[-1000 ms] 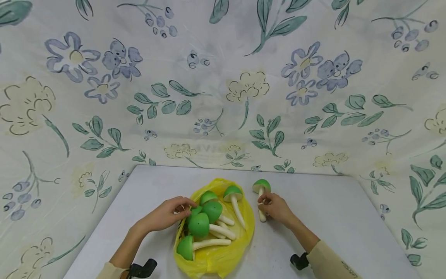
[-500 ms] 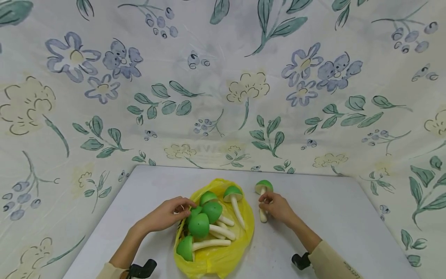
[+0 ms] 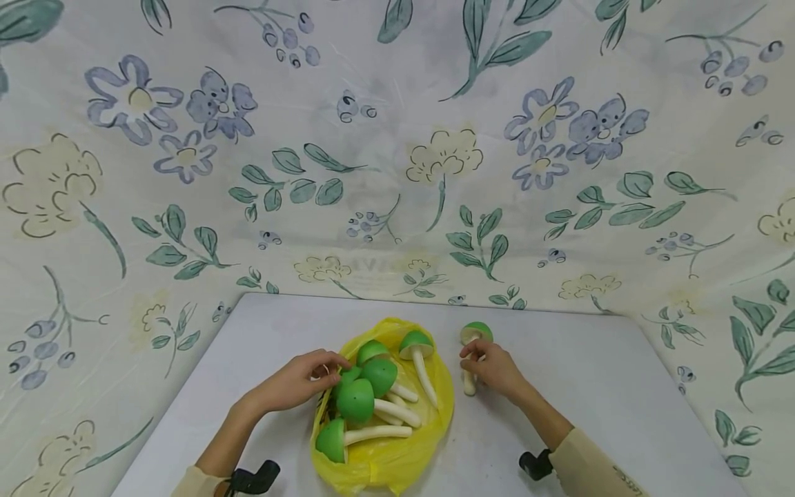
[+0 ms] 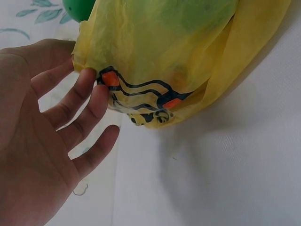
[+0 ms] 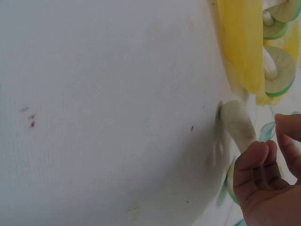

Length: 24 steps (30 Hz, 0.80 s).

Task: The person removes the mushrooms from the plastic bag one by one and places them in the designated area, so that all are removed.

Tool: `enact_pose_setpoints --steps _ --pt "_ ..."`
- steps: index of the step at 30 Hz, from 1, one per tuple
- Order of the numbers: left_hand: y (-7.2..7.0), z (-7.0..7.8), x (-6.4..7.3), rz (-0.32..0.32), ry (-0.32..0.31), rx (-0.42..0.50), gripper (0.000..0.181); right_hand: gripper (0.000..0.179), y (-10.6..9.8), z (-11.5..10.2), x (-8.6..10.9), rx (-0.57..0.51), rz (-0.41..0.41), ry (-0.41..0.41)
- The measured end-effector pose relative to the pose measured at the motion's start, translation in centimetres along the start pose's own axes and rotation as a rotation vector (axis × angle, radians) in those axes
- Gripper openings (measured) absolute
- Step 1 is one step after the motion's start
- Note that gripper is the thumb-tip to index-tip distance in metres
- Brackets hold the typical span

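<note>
I have the left hand (image 3: 303,378) pinching the rim of a thin, crinkled yellow plastic bag (image 3: 394,473), its other fingers spread, smooth green-capped mushrooms (image 3: 357,400) heaped inside. My right hand (image 3: 499,370), thumb and fingertips apart, curls over a lone mushroom (image 3: 477,330) on the matte white table (image 3: 571,373); I cannot tell whether it touches the pale stem. Since earlier, that mushroom's domed cap has swung right

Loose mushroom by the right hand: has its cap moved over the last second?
Yes: in the head view, the mushroom cap has shifted slightly right, away from the yellow bag.
</note>
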<state>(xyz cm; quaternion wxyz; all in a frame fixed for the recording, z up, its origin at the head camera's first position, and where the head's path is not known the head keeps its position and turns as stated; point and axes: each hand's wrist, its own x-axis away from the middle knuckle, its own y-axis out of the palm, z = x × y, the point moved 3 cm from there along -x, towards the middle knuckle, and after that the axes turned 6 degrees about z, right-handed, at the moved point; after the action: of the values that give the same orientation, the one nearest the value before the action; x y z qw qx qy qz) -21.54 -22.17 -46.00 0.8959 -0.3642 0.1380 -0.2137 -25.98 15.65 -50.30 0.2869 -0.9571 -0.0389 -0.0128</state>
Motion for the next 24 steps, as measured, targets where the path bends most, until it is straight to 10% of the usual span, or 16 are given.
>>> enact_pose_setpoints --steps 24 --pt "0.1 0.0 -0.1 -0.009 0.006 0.019 0.026 0.023 2.7 -4.5 0.1 -0.121 -0.205 -0.119"
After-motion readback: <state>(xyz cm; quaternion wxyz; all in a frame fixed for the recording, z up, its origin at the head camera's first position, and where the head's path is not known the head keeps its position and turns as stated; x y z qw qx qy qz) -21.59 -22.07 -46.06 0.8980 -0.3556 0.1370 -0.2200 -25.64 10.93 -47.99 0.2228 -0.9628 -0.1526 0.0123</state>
